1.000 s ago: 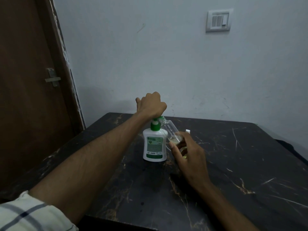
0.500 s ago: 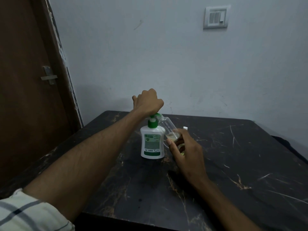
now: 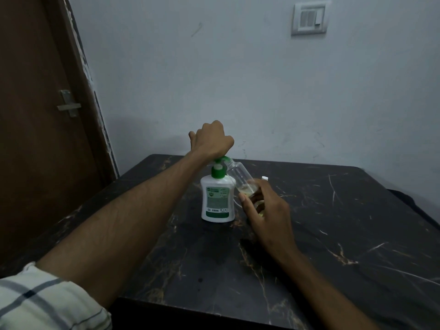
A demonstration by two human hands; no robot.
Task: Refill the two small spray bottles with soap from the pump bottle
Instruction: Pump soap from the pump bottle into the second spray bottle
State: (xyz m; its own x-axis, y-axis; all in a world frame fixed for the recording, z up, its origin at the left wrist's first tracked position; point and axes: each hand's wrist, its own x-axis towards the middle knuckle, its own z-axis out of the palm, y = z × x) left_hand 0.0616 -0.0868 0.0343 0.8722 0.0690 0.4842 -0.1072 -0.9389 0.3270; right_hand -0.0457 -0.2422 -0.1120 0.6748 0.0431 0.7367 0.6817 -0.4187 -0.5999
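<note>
The pump bottle (image 3: 217, 198), white with a green collar and pump head, stands upright on the dark marble-patterned table (image 3: 333, 234), toward its far middle, label facing the camera. Its green spout points right, into the mouth of a clear small spray bottle (image 3: 239, 178). That bottle is tilted: its long axis runs from the open neck, up and left at the spout, down and right to its base, where a little pale yellowish soap has pooled.

The left hand (image 3: 212, 140) sits on top of the pump head, fingers curled into a loose fist over it, knuckles up; the pump head is mostly hidden beneath. The right hand (image 3: 266, 210) holds the lower end of the tilted spray bottle, thumb on the near side and fingers wrapped behind. Something pale yellow-green shows under the right palm, but I cannot tell what it is. A small white piece (image 3: 264, 178) pokes up just beyond the right fingers.

A striped sleeve (image 3: 42, 303) is rolled up on the left arm. Behind the table are a pale wall with a switch plate (image 3: 309, 18) and a brown door (image 3: 35, 115) at left.
</note>
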